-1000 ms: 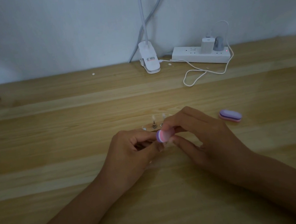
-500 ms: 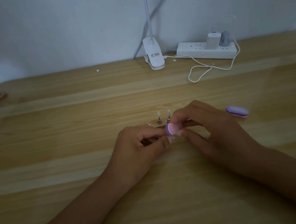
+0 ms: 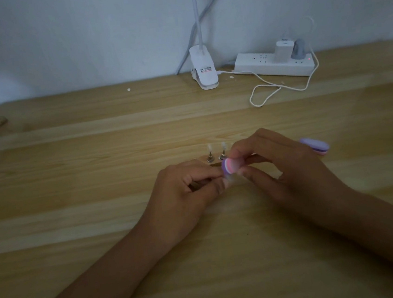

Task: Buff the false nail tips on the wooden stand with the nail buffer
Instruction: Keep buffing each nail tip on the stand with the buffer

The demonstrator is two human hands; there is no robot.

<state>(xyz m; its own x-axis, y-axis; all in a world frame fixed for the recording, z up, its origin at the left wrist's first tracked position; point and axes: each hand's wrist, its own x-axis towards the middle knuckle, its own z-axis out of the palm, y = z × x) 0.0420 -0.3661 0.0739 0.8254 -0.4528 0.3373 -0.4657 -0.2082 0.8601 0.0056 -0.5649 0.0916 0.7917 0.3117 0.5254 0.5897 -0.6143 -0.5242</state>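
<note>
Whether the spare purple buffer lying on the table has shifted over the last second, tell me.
No. The spare buffer sits at the same offset from the power strip in every frame; only the head camera's view shifted.

Open tabletop (image 3: 73,186) left of left hand (image 3: 185,191); hemmed right by spare buffer (image 3: 315,146), rear by lamp clip (image 3: 204,72), power strip (image 3: 274,65), looped cable (image 3: 269,92).

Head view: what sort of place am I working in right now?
Likely a home craft desk, not a salon: plain wooden table against a bare wall, clip-on lamp and power strip at the back, nail buffer held at a wooden stand.
</note>
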